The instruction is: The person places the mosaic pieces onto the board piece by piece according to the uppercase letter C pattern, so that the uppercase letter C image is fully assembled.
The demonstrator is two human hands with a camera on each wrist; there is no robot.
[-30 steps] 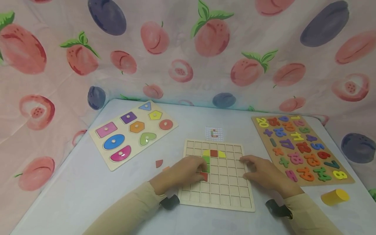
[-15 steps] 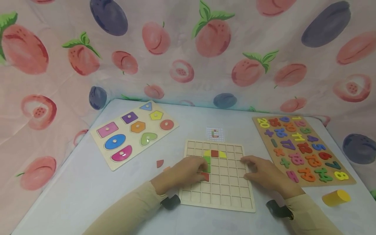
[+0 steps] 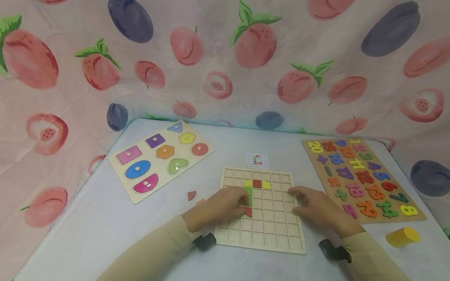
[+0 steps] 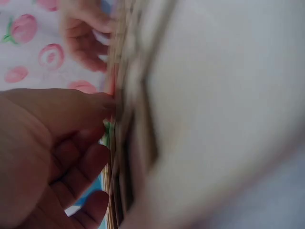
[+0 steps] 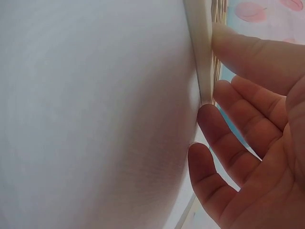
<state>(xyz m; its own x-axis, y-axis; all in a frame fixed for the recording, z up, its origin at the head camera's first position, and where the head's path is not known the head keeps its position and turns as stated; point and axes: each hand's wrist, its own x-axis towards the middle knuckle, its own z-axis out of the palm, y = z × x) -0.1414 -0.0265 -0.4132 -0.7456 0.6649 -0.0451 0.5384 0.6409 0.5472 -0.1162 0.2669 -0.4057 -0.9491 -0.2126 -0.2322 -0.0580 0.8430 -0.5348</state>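
Working at a pale wooden grid board (image 3: 270,218) on the white-covered desk (image 3: 88,218), a person uses both hands. Above the grid, one card (image 3: 258,160) shows a letter C built from coloured cells. The number board (image 3: 324,181) at right carries coloured characters; 1 to 8, 11 to 20, + and × are legible. The shape board (image 3: 161,166) at left bears nine knobbed shapes, in three rows of three.

Six pieces show on the grid: two yellow quarter-rounds (image 3: 266,185) flanking one red square (image 3: 257,184), then, downward from the left-hand one, two green squares (image 3: 250,201) and one red piece (image 3: 248,212), partly covered by the left hand (image 3: 226,203). That hand's fingers are bent, its thumb at the red piece; whether it pinches or only presses cannot be told. The right hand (image 3: 313,203) rests relaxed fingers and thumb against the grid's right edge. Beside the left forearm lie two loose pieces, one red quarter-round (image 3: 191,195) and one orange piece (image 3: 199,201), partly hidden. One yellow cylinder (image 3: 402,237) lies at far right.
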